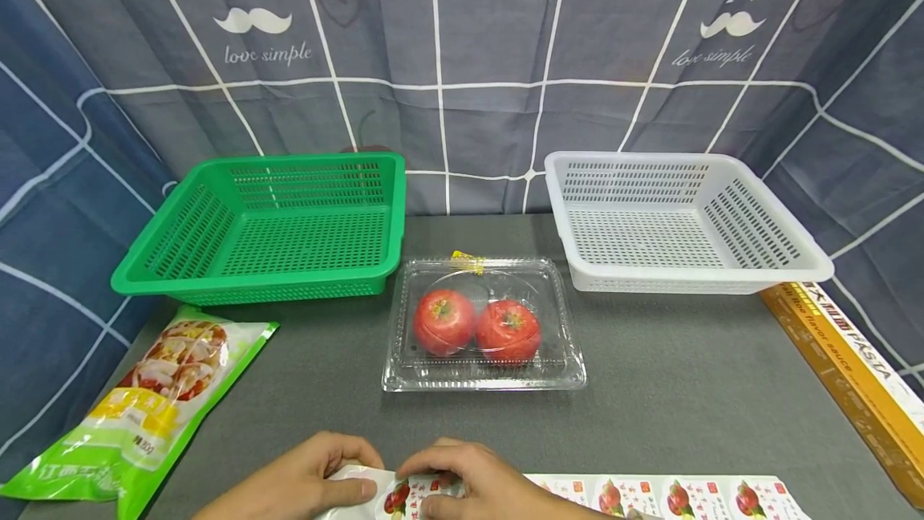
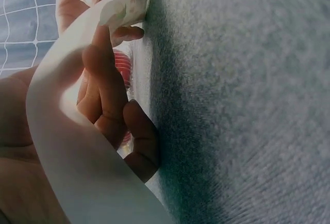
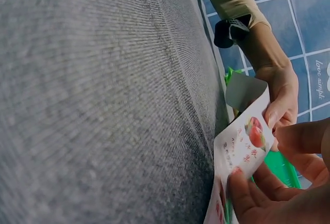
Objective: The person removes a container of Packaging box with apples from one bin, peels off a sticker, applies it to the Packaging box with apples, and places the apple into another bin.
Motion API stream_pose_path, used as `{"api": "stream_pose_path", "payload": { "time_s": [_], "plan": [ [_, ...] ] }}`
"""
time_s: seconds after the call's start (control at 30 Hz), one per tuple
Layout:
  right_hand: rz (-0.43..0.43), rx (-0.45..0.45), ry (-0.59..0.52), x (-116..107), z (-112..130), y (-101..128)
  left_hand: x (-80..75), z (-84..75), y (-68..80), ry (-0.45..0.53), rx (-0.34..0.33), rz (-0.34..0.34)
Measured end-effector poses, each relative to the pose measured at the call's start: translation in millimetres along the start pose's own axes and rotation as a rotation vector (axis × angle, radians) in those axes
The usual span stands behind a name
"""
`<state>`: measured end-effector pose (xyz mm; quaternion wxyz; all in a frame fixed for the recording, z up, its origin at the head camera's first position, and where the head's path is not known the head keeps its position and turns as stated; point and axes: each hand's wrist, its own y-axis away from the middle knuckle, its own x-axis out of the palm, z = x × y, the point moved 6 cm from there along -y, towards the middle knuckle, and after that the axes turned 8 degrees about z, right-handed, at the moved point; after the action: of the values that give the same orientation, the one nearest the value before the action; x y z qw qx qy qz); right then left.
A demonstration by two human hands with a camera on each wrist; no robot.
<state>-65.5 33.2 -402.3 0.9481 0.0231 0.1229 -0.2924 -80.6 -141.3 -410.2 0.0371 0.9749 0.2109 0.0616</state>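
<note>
Both hands (image 1: 404,484) pinch sticker strip (image 1: 650,496) at table's (image 1: 686,392) near edge.

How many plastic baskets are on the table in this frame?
2. A green basket sits at the back left and a white basket at the back right, with the clear tomato box between and in front of them.

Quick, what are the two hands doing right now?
Left hand: pinching the end of the sticker strip.
Right hand: pinching the same sticker strip next to it.
</note>
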Motion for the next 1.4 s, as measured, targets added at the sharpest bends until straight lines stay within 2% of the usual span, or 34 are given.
{"api": "stream_pose_path", "payload": {
  "time_s": [0.07, 0.3, 0.5, 0.57, 0.73, 0.87, 1.03, 1.27, 1.4],
  "plan": [
    [-0.011, 0.002, -0.011, -0.6, 0.3, -0.2, 0.3, -0.5, -0.1, -0.003, 0.012, -0.004],
    [-0.052, 0.074, -0.161, -2.4, -3.7, 0.8, -0.5, 2.7, 0.3, 0.078, 0.021, -0.021],
    [-0.057, 0.119, -0.196, -3.5, -6.8, 0.2, -0.6, 4.5, 0.2, 0.125, 0.03, -0.021],
    [-0.066, 0.102, -0.224, -4.4, -6.0, -0.1, 0.6, 2.3, -0.9, 0.118, 0.06, -0.018],
    [-0.125, 0.05, -0.278, -7.4, -3.4, 0.3, 0.4, -3.3, 0.2, 0.013, 0.113, -0.053],
    [-0.126, 0.067, -0.262, -6.5, -3.7, 0.9, -0.4, -4.7, 1.4, -0.04, 0.124, -0.074],
    [-0.088, 0.096, -0.253, -5.1, -4.6, 0.8, -0.5, -3.1, 1.8, 0.017, 0.097, -0.081],
    [-0.089, 0.098, -0.281, -7.2, -3.6, 0.6, -0.6, -1.8, 3.6, 0.102, 0.047, -0.073],
    [-0.04, 0.096, -0.298, -4.2, -2.4, 0.6, 0.2, -1.6, 4.6, 0.148, 0.037, -0.058]
  ]
}}
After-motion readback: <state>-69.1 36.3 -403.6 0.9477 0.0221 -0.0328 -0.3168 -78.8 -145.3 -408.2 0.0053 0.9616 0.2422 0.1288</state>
